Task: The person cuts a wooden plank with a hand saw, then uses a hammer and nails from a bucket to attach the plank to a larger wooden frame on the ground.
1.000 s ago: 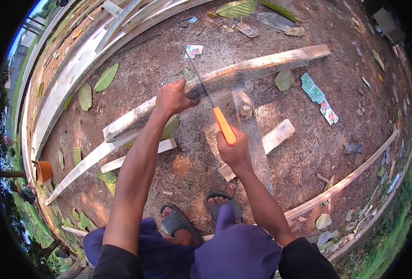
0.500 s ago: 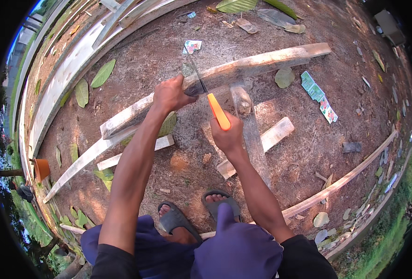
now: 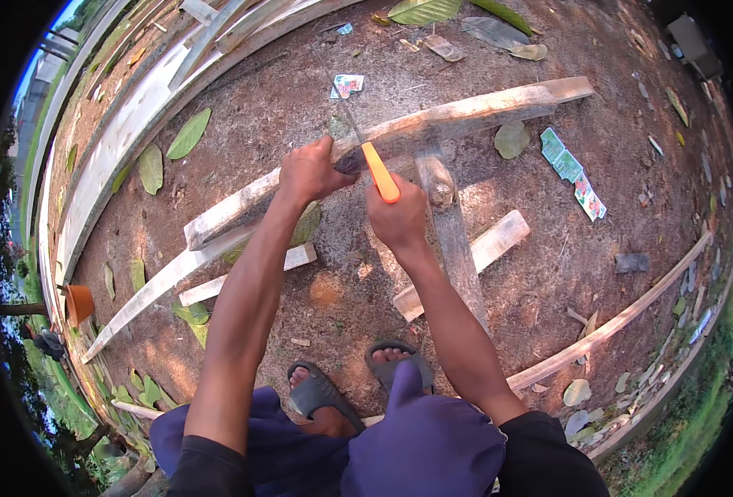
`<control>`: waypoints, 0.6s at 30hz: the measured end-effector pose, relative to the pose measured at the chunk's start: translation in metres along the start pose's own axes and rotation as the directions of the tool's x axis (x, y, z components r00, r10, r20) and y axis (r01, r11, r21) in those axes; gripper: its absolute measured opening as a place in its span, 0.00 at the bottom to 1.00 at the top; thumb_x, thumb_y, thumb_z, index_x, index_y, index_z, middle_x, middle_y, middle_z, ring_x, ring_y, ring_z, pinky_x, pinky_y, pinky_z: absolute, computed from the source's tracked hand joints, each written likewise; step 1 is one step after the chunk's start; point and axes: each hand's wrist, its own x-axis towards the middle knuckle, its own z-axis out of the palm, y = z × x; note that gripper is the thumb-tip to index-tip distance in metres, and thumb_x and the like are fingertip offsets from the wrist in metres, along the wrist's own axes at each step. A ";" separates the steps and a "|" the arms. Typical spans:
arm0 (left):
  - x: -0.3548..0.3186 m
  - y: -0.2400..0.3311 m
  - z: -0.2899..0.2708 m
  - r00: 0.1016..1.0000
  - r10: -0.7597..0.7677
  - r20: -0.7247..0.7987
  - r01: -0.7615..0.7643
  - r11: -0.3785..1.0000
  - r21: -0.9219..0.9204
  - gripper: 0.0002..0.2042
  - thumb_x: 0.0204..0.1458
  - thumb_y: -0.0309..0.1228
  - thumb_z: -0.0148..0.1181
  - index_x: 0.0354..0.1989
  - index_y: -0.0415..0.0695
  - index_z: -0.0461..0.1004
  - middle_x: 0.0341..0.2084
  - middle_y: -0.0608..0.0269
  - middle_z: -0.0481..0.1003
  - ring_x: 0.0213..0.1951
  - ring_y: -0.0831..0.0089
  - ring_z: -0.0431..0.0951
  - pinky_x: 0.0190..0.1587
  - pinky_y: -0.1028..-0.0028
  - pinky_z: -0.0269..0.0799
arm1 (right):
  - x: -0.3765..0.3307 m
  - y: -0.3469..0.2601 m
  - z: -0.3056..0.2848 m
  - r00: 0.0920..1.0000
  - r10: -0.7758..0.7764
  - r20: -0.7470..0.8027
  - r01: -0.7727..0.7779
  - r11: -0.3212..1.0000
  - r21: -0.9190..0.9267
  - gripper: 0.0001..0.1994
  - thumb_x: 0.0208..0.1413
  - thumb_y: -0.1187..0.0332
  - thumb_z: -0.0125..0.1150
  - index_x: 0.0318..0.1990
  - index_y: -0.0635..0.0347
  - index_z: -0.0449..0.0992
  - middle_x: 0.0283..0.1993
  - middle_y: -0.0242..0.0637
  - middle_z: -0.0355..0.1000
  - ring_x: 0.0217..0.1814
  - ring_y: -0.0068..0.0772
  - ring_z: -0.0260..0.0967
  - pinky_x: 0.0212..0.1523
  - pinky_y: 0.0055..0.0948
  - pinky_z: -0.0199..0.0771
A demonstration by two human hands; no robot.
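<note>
A long wooden beam [image 3: 466, 113] lies crosswise in front of me, propped off the dirt by other timber. My left hand [image 3: 310, 171] grips the beam around its top and near face, left of the cut. In my right hand [image 3: 398, 214] is a handsaw [image 3: 379, 170] with an orange handle, my fingers wrapped round it. Its thin blade lies across the beam's top just right of my left hand and points away from me. Beneath the beam, a squared timber [image 3: 452, 248] runs toward me, with a short wooden block [image 3: 439, 185] on its far end.
Wood offcuts [image 3: 499, 242] and a thin pale plank [image 3: 168, 269] lie around the beam. A long strip of wood [image 3: 615, 325] curves along the right. Boards [image 3: 110, 157] are stacked at the far left. Large leaves [image 3: 189, 134] and printed wrappers [image 3: 567, 166] litter the ground.
My right hand has pushed the saw forward, away from me, so its handle is closer to the beam. My left hand stays on the beam. The view has shifted slightly.
</note>
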 end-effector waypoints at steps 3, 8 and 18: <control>-0.009 -0.014 0.000 1.000 0.002 -0.006 -0.002 1.000 -0.001 0.32 0.40 0.59 0.74 0.36 0.42 0.71 0.35 0.50 0.81 0.41 0.55 0.84 0.48 0.57 0.77 | -0.055 0.014 -0.025 0.998 0.048 0.043 -0.049 0.999 0.020 0.06 0.54 0.75 0.60 0.28 0.68 0.73 0.19 0.42 0.68 0.18 0.29 0.66 0.22 0.35 0.66; -0.005 -0.011 -0.003 0.993 -0.064 0.102 0.062 0.998 0.021 0.32 0.41 0.62 0.72 0.37 0.43 0.71 0.35 0.53 0.81 0.40 0.58 0.83 0.48 0.59 0.78 | -0.192 0.010 -0.108 0.998 0.012 0.065 -0.001 0.987 -0.163 0.07 0.52 0.78 0.61 0.24 0.67 0.71 0.17 0.42 0.68 0.18 0.39 0.72 0.21 0.36 0.70; -0.010 -0.011 -0.003 0.996 -0.088 0.004 0.088 0.996 0.025 0.35 0.38 0.63 0.73 0.37 0.42 0.72 0.35 0.51 0.82 0.41 0.53 0.84 0.48 0.57 0.78 | -0.023 0.008 -0.005 0.999 -0.042 -0.003 0.042 0.999 0.026 0.09 0.52 0.71 0.63 0.25 0.66 0.71 0.18 0.48 0.69 0.17 0.41 0.71 0.21 0.36 0.67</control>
